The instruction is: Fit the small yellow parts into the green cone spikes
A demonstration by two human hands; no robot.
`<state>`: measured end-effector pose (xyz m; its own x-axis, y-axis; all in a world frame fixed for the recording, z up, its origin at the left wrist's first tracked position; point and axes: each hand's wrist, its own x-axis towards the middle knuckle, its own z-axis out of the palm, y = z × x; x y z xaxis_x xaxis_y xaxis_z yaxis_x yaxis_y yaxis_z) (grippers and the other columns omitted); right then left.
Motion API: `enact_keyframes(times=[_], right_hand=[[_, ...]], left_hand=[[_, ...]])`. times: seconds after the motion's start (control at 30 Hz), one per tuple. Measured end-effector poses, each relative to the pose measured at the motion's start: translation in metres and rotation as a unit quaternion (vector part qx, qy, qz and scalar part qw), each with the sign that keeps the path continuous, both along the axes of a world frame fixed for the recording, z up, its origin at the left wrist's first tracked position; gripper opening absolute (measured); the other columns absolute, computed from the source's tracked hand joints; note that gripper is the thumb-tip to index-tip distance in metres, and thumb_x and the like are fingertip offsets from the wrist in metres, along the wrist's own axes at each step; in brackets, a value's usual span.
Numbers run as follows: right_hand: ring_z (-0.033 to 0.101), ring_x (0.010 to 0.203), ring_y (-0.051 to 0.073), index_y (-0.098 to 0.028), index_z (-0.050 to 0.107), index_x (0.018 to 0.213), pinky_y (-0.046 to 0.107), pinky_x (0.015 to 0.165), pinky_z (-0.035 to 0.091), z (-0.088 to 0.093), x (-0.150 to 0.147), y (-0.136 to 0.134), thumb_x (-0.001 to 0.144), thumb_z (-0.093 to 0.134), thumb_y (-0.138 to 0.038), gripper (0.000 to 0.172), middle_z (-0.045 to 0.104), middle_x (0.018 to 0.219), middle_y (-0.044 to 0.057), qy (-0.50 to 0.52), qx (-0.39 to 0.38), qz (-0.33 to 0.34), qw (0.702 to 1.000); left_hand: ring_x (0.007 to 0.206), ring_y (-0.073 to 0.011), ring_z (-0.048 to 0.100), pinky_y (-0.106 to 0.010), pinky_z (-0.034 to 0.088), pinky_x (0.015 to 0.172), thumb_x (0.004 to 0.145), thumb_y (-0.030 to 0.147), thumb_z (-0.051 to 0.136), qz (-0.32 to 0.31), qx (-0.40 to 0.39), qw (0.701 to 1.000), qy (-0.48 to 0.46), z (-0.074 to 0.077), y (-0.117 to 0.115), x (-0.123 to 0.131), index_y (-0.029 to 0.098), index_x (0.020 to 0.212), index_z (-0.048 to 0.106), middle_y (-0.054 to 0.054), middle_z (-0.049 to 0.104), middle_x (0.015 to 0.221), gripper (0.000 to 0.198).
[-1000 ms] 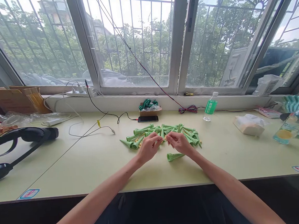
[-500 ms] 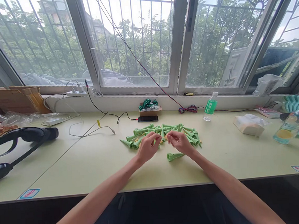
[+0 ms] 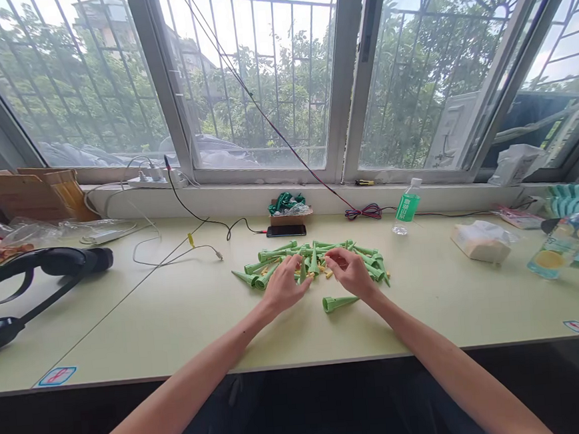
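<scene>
Green cone-shaped plastic pieces (image 3: 314, 260) lie in a pile on the table, with small yellow pieces (image 3: 329, 274) among them. At the pile's left front is my left hand (image 3: 285, 285), its thumb and fingers apart around a green cone (image 3: 302, 271); whether it grips the cone is unclear. My right hand (image 3: 348, 271) is over the right part of the pile, fingers bent and tips pinched together on something too small to make out. One green cone (image 3: 337, 303) lies apart in front, beside my right wrist.
Behind the pile are a black phone (image 3: 286, 230) on a cable and a small box (image 3: 292, 219). A bottle (image 3: 407, 206), tissue pack (image 3: 482, 242) and second bottle (image 3: 567, 240) stand right. A black headset (image 3: 57, 265) and white cable (image 3: 182, 253) lie left.
My hands have moved slightly apart from their meeting point over the pile. The fingers of my left hand have spread and lowered toward a green cone.
</scene>
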<state>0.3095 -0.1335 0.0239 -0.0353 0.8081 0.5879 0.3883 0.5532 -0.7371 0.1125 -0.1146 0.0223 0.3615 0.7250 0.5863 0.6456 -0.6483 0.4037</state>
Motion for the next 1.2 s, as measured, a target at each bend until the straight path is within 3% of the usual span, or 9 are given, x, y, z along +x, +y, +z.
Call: enact_keyframes(times=[0.13,0.6,0.87,1.2], right_hand=[[0.062,0.064,0.016,-0.018,0.062,0.092,0.026,0.057,0.050,-0.0006,0.0001,0.0008,0.089,0.055,-0.040,0.024,0.067,0.078,0.005,-0.004,-0.001,-0.003,1.000],[0.059,0.060,0.014,-0.017,0.062,0.092,0.024,0.052,0.047,-0.0035,0.0008,0.0017,0.089,0.055,-0.038,0.022,0.065,0.073,0.003,-0.045,-0.015,0.012,0.999],[0.059,0.061,0.014,-0.018,0.062,0.090,0.024,0.054,0.048,-0.0053,0.0007,0.0016,0.089,0.055,-0.036,0.019,0.064,0.073,0.003,-0.050,-0.006,0.040,0.998],[0.061,0.063,0.014,-0.017,0.063,0.090,0.024,0.055,0.048,-0.0062,-0.0003,-0.0008,0.088,0.056,-0.030,0.014,0.066,0.075,0.004,-0.072,0.009,0.062,0.995]], left_hand=[[0.063,-0.0154,0.054,-0.025,0.039,0.055,0.075,0.028,0.064,-0.015,-0.035,0.999,0.006,-0.0026,0.0022,-0.0015,0.020,0.082,0.050,0.000,0.059,0.080,0.017],[0.056,-0.0103,0.053,-0.023,0.042,0.054,0.078,0.021,0.052,-0.082,-0.177,0.979,-0.060,-0.0045,0.0061,-0.0028,0.019,0.091,0.056,-0.001,0.065,0.090,0.014],[0.051,-0.0085,0.052,-0.020,0.040,0.041,0.078,0.028,0.057,-0.149,-0.306,0.916,-0.210,0.0032,0.0035,0.0008,0.017,0.094,0.052,-0.004,0.063,0.087,0.020],[0.046,-0.0053,0.048,-0.018,0.038,0.036,0.080,0.028,0.061,-0.178,-0.309,0.897,-0.260,0.0020,0.0046,0.0005,0.016,0.096,0.052,-0.003,0.060,0.087,0.021]])
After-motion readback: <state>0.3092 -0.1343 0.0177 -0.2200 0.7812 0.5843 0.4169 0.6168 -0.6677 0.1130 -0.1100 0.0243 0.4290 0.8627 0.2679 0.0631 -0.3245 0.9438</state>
